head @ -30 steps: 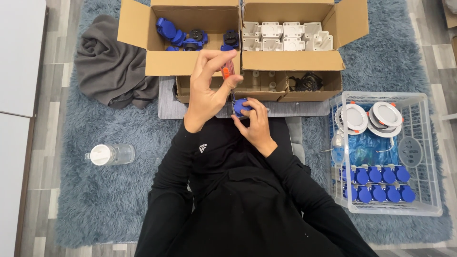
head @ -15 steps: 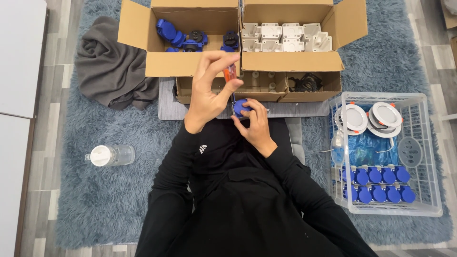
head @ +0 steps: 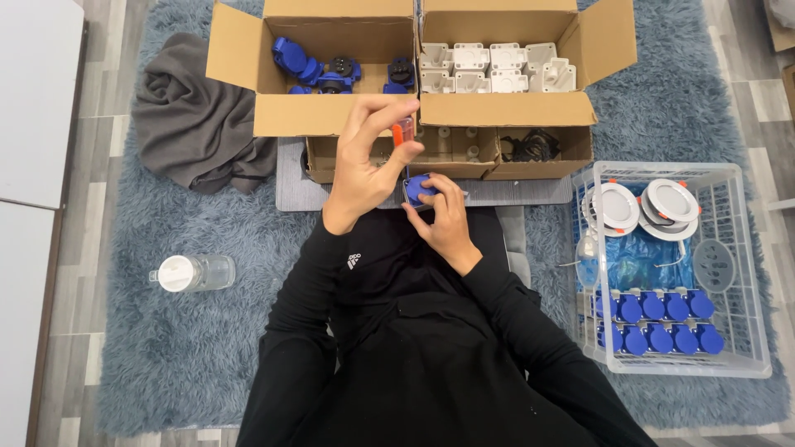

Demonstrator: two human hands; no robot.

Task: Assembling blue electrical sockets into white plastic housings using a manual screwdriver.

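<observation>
1. Head view: a shaggy blue rug (head: 166, 348) covers a grey plank floor, and the person sits on it in a black top.
2. The left hand (head: 364, 165) is raised, its fingers pinching a small orange-handled screwdriver (head: 402, 132) upright.
3. The right hand (head: 447, 219) sits just below, its fingers closed around a blue socket part (head: 420, 189) under the screwdriver.
4. Two open cardboard boxes (head: 331, 116) lie at the rug's far edge, a white basket (head: 729, 273) at its right edge, a bottle (head: 192, 272) on the left.
</observation>
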